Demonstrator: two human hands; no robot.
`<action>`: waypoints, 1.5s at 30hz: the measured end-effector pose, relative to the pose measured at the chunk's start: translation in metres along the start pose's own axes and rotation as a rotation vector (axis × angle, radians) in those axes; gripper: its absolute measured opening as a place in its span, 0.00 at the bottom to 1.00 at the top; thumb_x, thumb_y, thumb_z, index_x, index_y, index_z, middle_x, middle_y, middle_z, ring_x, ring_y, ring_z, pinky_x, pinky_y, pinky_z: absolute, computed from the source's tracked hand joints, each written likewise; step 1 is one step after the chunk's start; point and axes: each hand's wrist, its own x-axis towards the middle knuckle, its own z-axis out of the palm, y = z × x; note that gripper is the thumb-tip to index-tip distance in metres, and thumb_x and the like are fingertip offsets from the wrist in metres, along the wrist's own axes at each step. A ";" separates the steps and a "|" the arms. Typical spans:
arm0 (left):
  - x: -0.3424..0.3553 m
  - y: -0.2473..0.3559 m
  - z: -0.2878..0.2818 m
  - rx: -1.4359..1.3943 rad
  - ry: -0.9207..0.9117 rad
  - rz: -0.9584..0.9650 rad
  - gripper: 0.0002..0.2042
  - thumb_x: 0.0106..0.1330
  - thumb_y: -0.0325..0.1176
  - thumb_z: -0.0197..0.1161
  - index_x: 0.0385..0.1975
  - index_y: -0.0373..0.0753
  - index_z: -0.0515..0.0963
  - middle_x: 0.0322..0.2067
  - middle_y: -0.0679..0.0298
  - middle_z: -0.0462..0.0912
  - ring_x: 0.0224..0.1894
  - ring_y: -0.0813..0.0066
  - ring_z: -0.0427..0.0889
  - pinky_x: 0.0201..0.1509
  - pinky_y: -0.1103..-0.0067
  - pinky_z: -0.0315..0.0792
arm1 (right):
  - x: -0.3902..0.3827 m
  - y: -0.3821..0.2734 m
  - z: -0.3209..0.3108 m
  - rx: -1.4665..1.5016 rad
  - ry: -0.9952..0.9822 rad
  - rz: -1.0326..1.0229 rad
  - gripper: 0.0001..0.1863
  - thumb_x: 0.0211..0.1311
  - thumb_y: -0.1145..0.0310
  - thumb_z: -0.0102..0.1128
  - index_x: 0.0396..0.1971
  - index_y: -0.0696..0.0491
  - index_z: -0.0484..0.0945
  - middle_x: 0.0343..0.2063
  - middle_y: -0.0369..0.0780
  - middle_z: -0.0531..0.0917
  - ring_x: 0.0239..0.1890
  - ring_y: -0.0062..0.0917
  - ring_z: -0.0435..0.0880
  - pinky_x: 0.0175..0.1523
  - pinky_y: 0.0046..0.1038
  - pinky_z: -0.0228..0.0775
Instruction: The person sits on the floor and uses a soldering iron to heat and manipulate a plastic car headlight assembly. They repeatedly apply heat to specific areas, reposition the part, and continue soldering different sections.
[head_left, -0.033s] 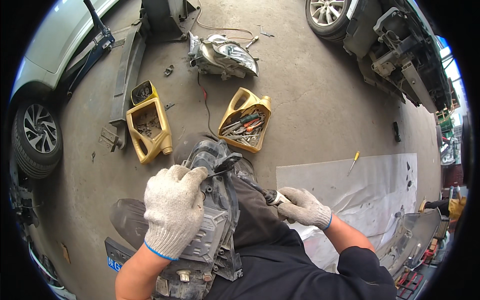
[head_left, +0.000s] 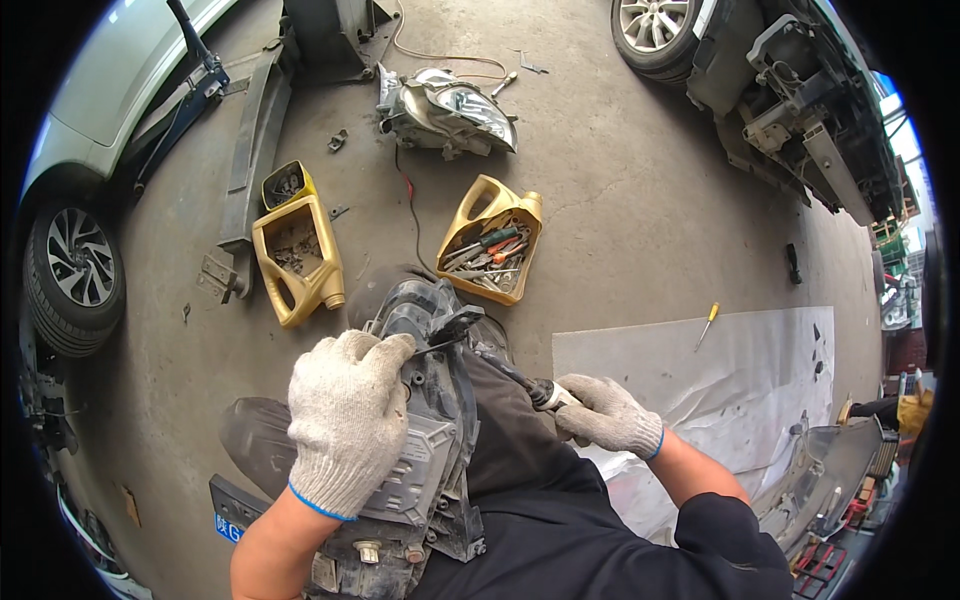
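Observation:
A grimy grey-black plastic car-part assembly (head_left: 430, 460) lies across my lap, with a metal plate on it and a black tab (head_left: 455, 322) sticking up at its top. My left hand (head_left: 345, 415), in a white knit glove, is closed on the assembly's upper left part; its fingertips are partly hidden. My right hand (head_left: 605, 415), gloved the same way, grips the pale handle of a tool with a dark shaft (head_left: 515, 375). The shaft angles up-left toward the assembly beside the tab; whether its tip touches cannot be told.
Cut-open yellow jugs with tools (head_left: 490, 260) and small hardware (head_left: 295, 220) stand ahead, near a headlight (head_left: 450, 112). Cars with wheels (head_left: 75, 260) flank me, a metal beam (head_left: 245, 170) at left. A yellow screwdriver (head_left: 709, 325) lies on a white sheet (head_left: 660, 355) at right, near a loose bumper (head_left: 830, 470).

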 end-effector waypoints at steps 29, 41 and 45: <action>-0.001 -0.001 0.000 -0.016 -0.017 0.005 0.17 0.52 0.24 0.67 0.43 0.42 0.86 0.36 0.58 0.83 0.40 0.52 0.82 0.45 0.60 0.74 | 0.006 0.006 0.004 0.060 -0.019 0.003 0.20 0.68 0.60 0.61 0.53 0.55 0.81 0.26 0.36 0.84 0.25 0.18 0.81 0.31 0.27 0.74; 0.004 0.006 -0.006 -0.054 -0.018 0.007 0.12 0.56 0.20 0.67 0.40 0.36 0.85 0.34 0.53 0.84 0.38 0.49 0.83 0.45 0.61 0.76 | 0.006 0.003 0.003 0.063 -0.036 0.014 0.20 0.68 0.59 0.61 0.53 0.56 0.81 0.27 0.36 0.84 0.26 0.18 0.81 0.32 0.26 0.74; 0.004 0.006 -0.007 -0.064 -0.021 0.002 0.12 0.56 0.20 0.66 0.40 0.36 0.85 0.34 0.53 0.84 0.38 0.49 0.83 0.45 0.61 0.76 | 0.006 0.008 0.004 0.047 -0.021 0.005 0.22 0.69 0.58 0.62 0.56 0.57 0.80 0.29 0.37 0.85 0.28 0.18 0.82 0.35 0.27 0.75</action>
